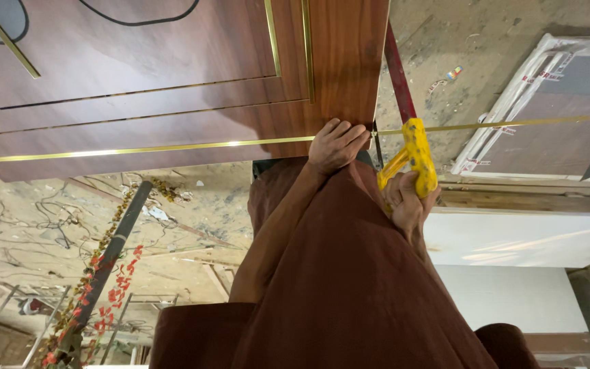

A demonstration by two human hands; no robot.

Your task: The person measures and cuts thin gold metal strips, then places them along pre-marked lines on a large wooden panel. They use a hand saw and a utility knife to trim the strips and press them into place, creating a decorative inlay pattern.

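Note:
A brown wooden door panel (172, 75) with thin gold inlay strips fills the upper left. My left hand (336, 145) presses down on its near right corner, fingers curled over the edge. Just to the right, my right hand (406, 203) grips the yellow handle (416, 158) of a hand saw. The saw's red blade (397, 68) runs up along the panel's right edge. A gold strip (513, 124) sticks out from the panel to the right, past the saw. My brown sleeves and garment (336, 287) cover the lower middle.
A panel wrapped in white plastic (548, 96) lies on the dusty floor at the right, with a white board (513, 239) below it. At the lower left stand a black metal pole (114, 249) and a garland of red flowers (121, 280), among wires and debris.

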